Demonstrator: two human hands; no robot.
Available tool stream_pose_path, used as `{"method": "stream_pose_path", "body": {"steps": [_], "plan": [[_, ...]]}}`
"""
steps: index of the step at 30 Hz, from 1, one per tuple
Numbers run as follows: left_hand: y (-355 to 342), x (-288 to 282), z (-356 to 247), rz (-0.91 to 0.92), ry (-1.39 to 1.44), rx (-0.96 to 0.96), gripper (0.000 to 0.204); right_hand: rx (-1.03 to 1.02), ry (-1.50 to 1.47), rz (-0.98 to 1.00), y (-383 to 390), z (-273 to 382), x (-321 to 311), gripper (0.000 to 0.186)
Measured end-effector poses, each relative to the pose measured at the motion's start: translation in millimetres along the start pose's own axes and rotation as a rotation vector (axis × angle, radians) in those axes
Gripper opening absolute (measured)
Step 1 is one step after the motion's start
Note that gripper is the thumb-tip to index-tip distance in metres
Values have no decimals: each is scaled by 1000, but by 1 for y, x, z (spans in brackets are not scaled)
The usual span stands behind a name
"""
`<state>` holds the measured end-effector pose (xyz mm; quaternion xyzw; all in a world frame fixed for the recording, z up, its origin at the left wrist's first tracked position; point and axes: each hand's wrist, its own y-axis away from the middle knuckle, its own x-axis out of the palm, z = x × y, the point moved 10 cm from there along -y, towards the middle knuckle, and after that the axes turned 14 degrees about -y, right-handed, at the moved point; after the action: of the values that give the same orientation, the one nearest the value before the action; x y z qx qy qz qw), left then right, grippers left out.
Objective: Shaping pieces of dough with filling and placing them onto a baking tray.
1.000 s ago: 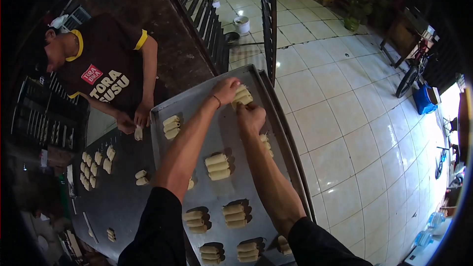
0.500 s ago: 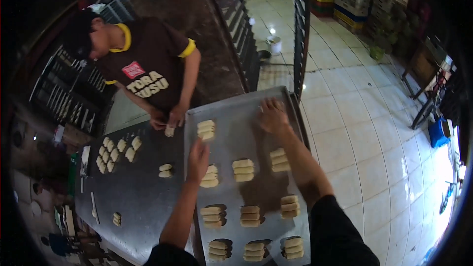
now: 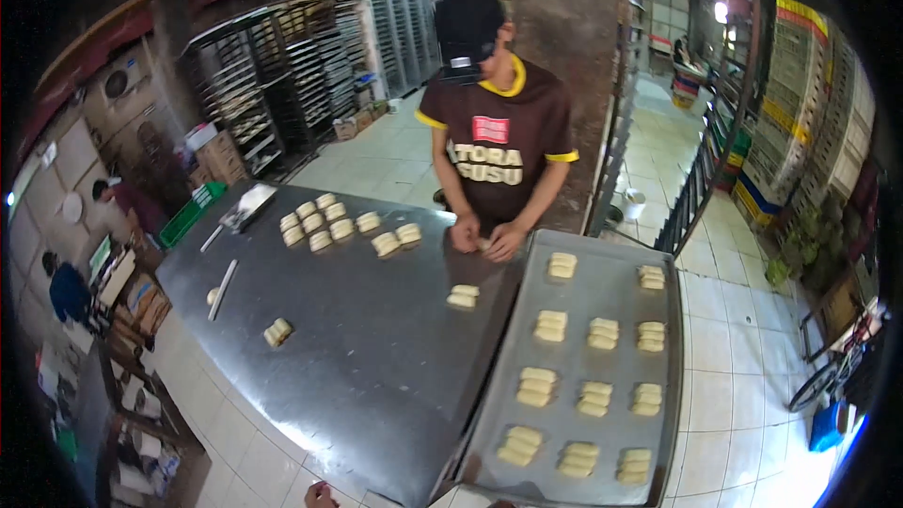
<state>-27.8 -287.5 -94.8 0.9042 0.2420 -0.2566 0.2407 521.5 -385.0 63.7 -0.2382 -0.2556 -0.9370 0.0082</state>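
At the lower edge, my left hand (image 3: 320,496) shows only as a small part over the floor beside the steel table (image 3: 367,395). It touches nothing that I can see, and its fingers are mostly cut off. My right hand is out of the picture. To the right lies a metal baking tray (image 3: 569,423) with rows of pale dough rolls (image 3: 595,399), grouped side by side. A group of rolls (image 3: 651,277) sits at its far right corner. More dough pieces (image 3: 320,221) cluster at the table's far side, and two small groups lie apart, one of them (image 3: 463,296) near the tray.
Across the table a co-worker (image 3: 499,132) in a brown shirt handles a small dough piece (image 3: 484,245). A white stick (image 3: 223,290) lies at the table's left. Racks (image 3: 273,75) stand behind, stacked crates (image 3: 781,122) at the right, a dark upright rack (image 3: 710,169) beyond the tray.
My view has swung up and left. Both hands have left the tray; a roll group shows in the far right corner where my right hand was. The co-worker still handles dough.
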Motion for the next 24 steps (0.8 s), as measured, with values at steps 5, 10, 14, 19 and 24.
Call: {"method": "stream_pose_path", "body": {"steps": [5,10,14,19,24], "plan": [[2,-8,-17,393,-66,146,27,-528,-343,-973,-24,-74,-94,23],[4,-112,-21,468,122,206,28,-495,132,-1483,-21,-56,-168,22],[-3,-211,76,304,151,20,27,-273,778,-1310,-33,-22,-168,13],[-30,-235,125,358,189,-147,30,-487,289,-1374,-3,-12,-166,21],[-68,-215,82,478,22,-44,31,-757,-400,-1466,10,-39,-57,43]]}}
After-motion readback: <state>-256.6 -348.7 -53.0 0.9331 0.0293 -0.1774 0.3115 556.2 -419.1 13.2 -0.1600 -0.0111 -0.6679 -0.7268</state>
